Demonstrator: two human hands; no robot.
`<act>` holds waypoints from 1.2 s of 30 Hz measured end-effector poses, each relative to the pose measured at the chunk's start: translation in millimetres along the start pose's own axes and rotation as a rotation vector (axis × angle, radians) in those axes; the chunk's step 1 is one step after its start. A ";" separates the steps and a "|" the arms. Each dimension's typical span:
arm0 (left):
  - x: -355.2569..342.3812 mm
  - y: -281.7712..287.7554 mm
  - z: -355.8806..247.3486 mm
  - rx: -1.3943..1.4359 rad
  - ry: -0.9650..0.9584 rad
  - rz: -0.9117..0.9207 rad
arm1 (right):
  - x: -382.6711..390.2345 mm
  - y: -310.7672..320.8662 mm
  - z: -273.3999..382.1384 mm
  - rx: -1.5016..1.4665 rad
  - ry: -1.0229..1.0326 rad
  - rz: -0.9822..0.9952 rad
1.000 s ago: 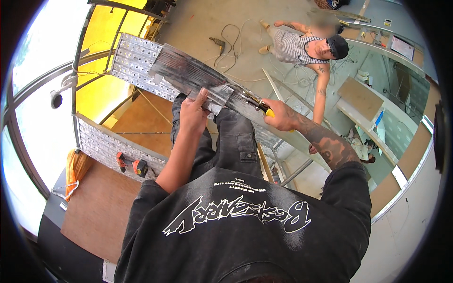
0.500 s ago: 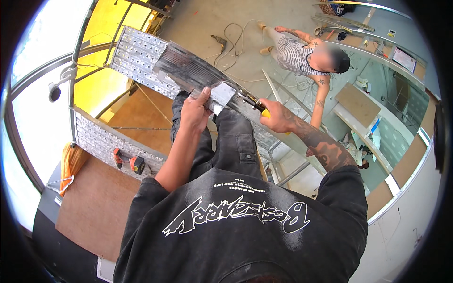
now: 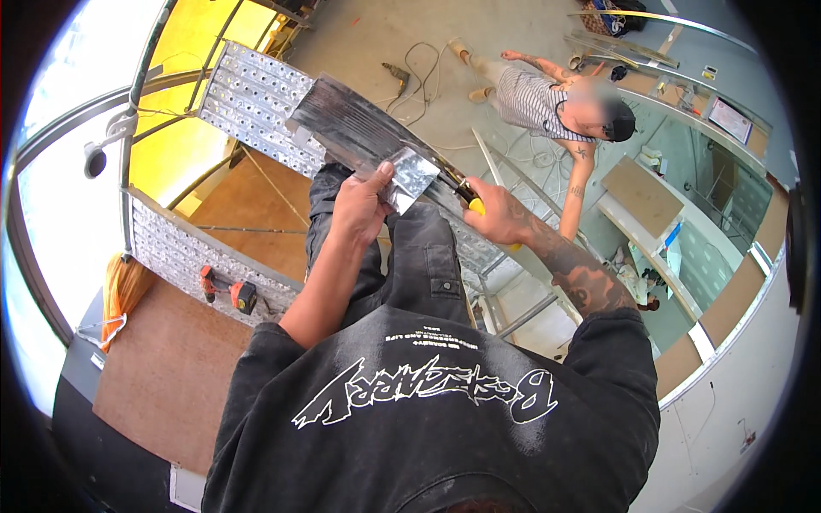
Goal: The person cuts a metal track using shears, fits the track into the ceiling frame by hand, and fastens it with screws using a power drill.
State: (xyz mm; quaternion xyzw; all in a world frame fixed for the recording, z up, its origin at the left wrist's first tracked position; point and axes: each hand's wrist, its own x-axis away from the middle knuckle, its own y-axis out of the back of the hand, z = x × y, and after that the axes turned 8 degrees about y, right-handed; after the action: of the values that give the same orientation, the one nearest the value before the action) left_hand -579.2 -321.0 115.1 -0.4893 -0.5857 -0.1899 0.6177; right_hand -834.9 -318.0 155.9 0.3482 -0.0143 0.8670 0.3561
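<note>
My left hand [image 3: 363,205] grips a small shiny piece of sheet metal [image 3: 414,177], with the thumb on its upper face. In my right hand [image 3: 498,214] is a pair of tin snips with yellow handles [image 3: 476,205]. Their dark jaws reach the right edge of the metal piece; whether they bite into it I cannot tell. Just beyond the metal lies a long dark ribbed plank [image 3: 355,124], slanting across in front of my legs.
Perforated metal scaffold planks [image 3: 256,98] lie ahead and at left, one bearing a red cordless drill [image 3: 243,297]. Below at right stands a co-worker [image 3: 534,103], one arm reaching toward the scaffold. A corded power drill [image 3: 397,77] lies on the floor. A brown board [image 3: 167,368] sits lower left.
The metal piece has tilted and shifted slightly right. My right hand with the snips has come a little left, closer to my left hand. The co-worker has shifted slightly.
</note>
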 end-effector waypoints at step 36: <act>16.1 -5.4 -31.2 0.107 0.136 0.105 | -30.7 6.3 26.1 0.052 0.039 -0.042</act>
State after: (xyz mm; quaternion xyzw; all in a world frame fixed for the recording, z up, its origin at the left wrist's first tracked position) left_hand -562.9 -343.8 136.9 -0.4716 -0.5252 -0.1583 0.6904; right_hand -807.9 -348.4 158.1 0.3406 0.0225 0.8660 0.3654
